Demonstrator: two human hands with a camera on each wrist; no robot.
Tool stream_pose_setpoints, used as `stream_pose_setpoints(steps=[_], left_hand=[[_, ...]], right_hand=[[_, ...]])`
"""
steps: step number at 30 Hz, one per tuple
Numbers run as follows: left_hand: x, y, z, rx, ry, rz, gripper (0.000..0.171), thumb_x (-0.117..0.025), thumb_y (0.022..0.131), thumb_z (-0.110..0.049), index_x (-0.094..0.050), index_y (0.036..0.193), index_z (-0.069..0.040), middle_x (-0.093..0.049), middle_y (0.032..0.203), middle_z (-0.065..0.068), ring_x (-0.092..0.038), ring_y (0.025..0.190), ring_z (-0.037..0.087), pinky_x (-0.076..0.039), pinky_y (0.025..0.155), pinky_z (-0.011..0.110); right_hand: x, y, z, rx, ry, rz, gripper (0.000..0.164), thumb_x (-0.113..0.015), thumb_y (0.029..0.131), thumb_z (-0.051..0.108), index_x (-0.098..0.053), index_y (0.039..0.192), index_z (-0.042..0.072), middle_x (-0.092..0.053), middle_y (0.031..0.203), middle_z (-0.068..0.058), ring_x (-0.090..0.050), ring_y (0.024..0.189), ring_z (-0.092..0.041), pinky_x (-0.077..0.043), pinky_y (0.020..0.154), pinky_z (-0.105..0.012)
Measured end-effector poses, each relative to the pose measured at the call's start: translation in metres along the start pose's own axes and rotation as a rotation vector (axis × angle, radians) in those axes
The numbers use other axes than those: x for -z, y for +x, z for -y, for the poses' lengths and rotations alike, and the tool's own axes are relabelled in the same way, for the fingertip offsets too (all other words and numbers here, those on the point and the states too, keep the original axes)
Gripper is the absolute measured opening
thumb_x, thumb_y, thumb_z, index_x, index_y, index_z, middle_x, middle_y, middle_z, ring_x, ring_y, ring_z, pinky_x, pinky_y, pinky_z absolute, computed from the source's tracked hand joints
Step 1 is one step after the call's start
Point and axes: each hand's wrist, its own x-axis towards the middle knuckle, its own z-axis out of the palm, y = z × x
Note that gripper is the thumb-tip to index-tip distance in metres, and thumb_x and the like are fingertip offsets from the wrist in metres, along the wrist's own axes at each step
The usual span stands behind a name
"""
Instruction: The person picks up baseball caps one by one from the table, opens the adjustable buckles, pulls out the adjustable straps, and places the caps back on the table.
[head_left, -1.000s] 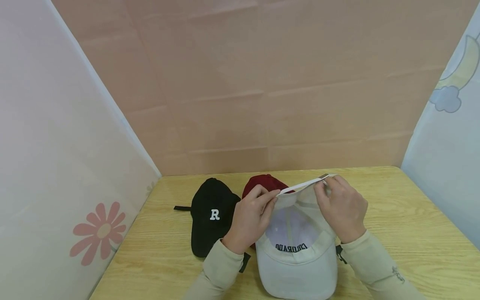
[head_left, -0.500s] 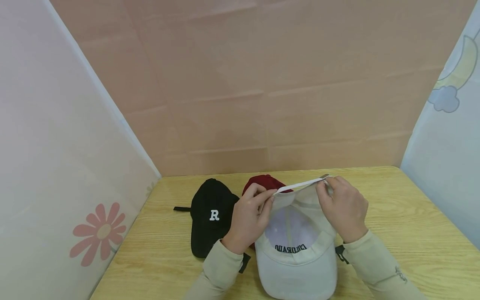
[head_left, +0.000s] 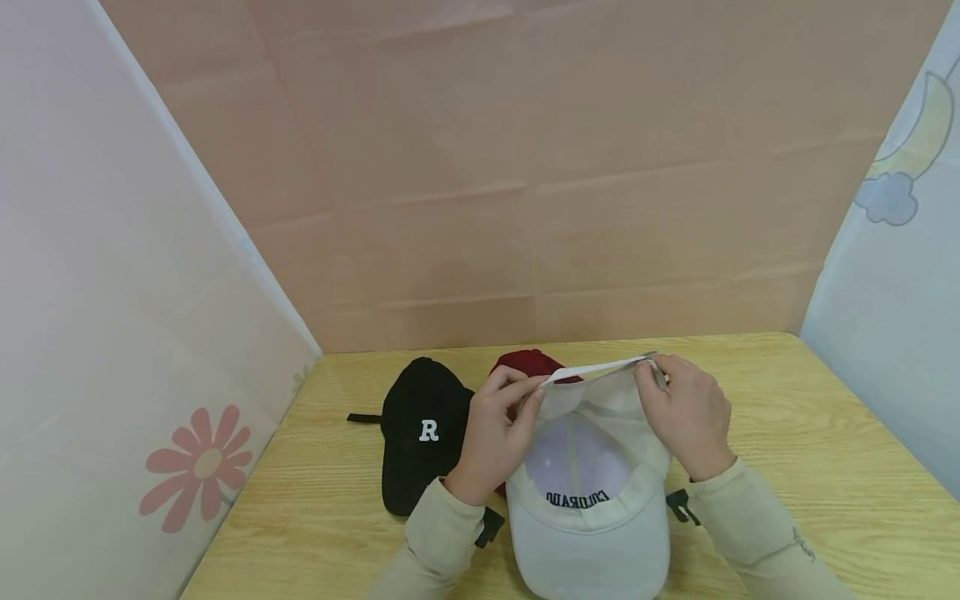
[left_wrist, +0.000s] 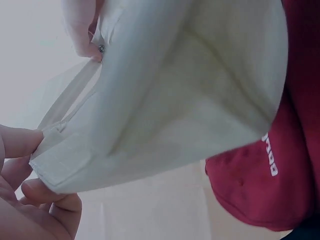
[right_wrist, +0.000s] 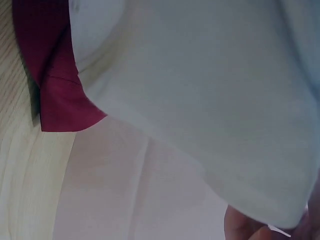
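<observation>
A white baseball cap (head_left: 588, 554) is tipped with its hollow side toward me, brim at the bottom, the word COLORADO showing reversed inside. My left hand (head_left: 497, 429) pinches the left end of its back opening, where the white strap (head_left: 596, 369) begins. At the strap's other end, by a small metal buckle, my right hand (head_left: 688, 414) pinches the edge. The left wrist view shows the left fingers (left_wrist: 22, 142) on the cap's corner. In the right wrist view the cap's crown (right_wrist: 210, 100) hides most of the right hand.
A black cap (head_left: 423, 442) with a white R lies to the left, its strap sticking out. Behind the white cap is a dark red cap (head_left: 528, 362), mostly covered. Dark straps show beside both sleeves. The wooden table (head_left: 810, 417) meets a brown backdrop and pale side panels.
Both hands keep their hold on the white cap. The left hand has shifted slightly left, and the cap has slid a little left with it; the strap's band looks slightly more tilted.
</observation>
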Motion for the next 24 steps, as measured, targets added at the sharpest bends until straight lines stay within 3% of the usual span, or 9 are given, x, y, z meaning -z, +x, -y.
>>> stream_pose_setpoints(steps=[7,12,17,20,24], left_hand=[[0.001,0.001,0.002,0.112,-0.128,0.008,0.02,-0.066,0.097,-0.012,-0.076,0.114,-0.009,-0.061,0.095,0.005,-0.052,0.067,0.011,-0.048,0.057,0.021],[0.004,0.002,0.004,0.186,-0.179,-0.026,0.021,-0.066,0.097,-0.012,-0.076,0.114,-0.008,-0.064,0.099,0.007,-0.052,0.072,0.013,-0.044,0.059,0.021],[0.005,0.005,0.005,0.237,-0.128,-0.029,0.021,-0.067,0.097,-0.015,-0.076,0.115,-0.009,-0.06,0.093,0.003,-0.051,0.073,0.012,-0.043,0.06,0.021],[0.006,0.006,0.003,0.241,-0.082,-0.015,0.019,-0.069,0.096,-0.014,-0.076,0.113,-0.012,-0.057,0.087,0.001,-0.05,0.072,0.014,-0.043,0.06,0.021],[0.006,0.004,-0.001,0.22,-0.047,0.009,0.016,-0.071,0.093,-0.009,-0.075,0.108,-0.013,-0.056,0.084,0.0,-0.05,0.072,0.014,-0.047,0.06,0.022]], right_hand=[[0.001,0.002,-0.003,-0.026,0.049,0.095,0.044,-0.048,0.102,0.031,-0.044,0.061,0.016,-0.036,0.051,0.004,-0.035,0.044,-0.015,-0.023,0.038,-0.031],[0.004,0.003,-0.005,0.01,0.093,0.165,0.042,-0.047,0.104,0.031,-0.05,0.066,0.014,-0.035,0.051,0.004,-0.036,0.044,-0.014,-0.026,0.039,-0.029],[0.005,0.006,-0.01,0.051,0.173,0.231,0.042,-0.049,0.106,0.028,-0.051,0.068,0.009,-0.034,0.056,0.003,-0.031,0.048,-0.01,-0.029,0.046,-0.027],[0.008,0.007,-0.01,0.013,0.27,0.289,0.044,-0.049,0.106,0.032,-0.053,0.071,0.007,-0.039,0.055,0.002,-0.038,0.047,-0.013,-0.035,0.046,-0.028],[0.017,0.006,-0.006,-0.092,0.425,0.378,0.041,-0.049,0.106,0.036,-0.066,0.097,0.0,-0.054,0.057,-0.002,-0.05,0.043,-0.021,-0.047,0.043,-0.033]])
